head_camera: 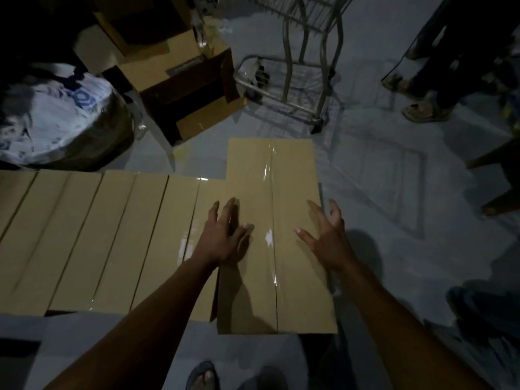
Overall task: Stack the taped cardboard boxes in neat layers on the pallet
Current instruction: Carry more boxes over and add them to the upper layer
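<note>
A long taped cardboard box (292, 277) lies in front of me, a strip of clear tape running down its top seam. It sits at the right end of a row of several flat brown boxes (92, 237) packed side by side, and it reaches further forward and back than they do. My left hand (222, 235) rests flat on the box's left part with fingers spread. My right hand (326, 235) hovers with spread, slightly bent fingers over the box's right edge. The pallet is hidden under the boxes.
Open brown cartons (183, 80) stand behind the row. A metal trolley (304, 80) is at the back centre. A white printed bag (53, 114) lies at the left. Another person's sandalled feet (422, 108) stand at the right. My own feet (202, 375) are below.
</note>
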